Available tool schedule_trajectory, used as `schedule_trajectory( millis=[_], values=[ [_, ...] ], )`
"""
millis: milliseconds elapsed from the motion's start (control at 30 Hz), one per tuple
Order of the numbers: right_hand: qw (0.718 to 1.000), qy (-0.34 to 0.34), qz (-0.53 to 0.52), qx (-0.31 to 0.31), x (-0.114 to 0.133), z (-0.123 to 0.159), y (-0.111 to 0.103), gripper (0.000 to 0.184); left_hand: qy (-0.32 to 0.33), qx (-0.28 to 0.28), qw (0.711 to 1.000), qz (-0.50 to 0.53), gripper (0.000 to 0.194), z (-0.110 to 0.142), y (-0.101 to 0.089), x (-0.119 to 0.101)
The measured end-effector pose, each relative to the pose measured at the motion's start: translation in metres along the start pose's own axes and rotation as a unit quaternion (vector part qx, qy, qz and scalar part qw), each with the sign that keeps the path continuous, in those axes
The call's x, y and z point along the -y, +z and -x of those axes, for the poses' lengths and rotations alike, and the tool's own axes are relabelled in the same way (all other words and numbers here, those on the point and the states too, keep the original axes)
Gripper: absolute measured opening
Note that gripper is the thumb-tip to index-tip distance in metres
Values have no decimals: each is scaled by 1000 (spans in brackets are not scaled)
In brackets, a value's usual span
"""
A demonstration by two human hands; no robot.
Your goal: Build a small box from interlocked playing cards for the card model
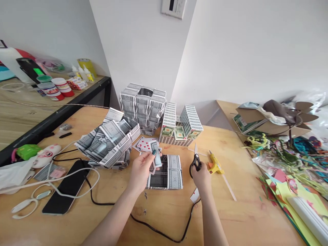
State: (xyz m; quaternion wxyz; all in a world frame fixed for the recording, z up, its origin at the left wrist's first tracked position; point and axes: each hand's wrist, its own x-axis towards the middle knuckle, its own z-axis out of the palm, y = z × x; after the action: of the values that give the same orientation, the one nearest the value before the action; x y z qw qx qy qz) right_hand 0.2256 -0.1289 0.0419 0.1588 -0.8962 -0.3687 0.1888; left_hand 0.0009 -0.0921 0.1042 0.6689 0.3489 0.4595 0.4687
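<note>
Between the thumb and fingers of my left hand (145, 167) is a playing card (156, 158), its patterned back turned up. Below it on the table lies a box-like frame built of cards (175, 172), with an opening on its left side. My right hand (202, 176) is closed round the handles of black-handled scissors (196, 160), whose blades point away from me. Just right of that hand lies a yellow glue gun (215, 163) with a clear glue stick in its back. Loose playing cards (145, 145) lie face up behind my left hand. A small white card scrap (194, 195) lies beside my right wrist.
A pile of folded cards (110, 140) fills the left middle, before a tall card structure (143, 106). Stacked card boxes (189, 121) stand at the back. A black cable (156, 232) loops in front; a phone (68, 188) lies left, coloured paper (284, 194) right.
</note>
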Motion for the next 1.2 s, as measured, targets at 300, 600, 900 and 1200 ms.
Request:
schedule_trajectory(
  millis=[300,600,900,1200],
  values=[
    [983,-55,170,39,30,-29,4,39,57,7,985,-166,27,3,-3,-7],
    [985,-124,-107,50,46,0,-29,29,136,30,951,-278,25,-2,-10,-4],
    [838,-121,-495,195,64,45,-18,33,197,107,912,-344,28,-11,1,-12],
    [756,-79,-625,176,52,42,-18,30,331,18,856,-397,39,-51,-28,-20]
  ],
)
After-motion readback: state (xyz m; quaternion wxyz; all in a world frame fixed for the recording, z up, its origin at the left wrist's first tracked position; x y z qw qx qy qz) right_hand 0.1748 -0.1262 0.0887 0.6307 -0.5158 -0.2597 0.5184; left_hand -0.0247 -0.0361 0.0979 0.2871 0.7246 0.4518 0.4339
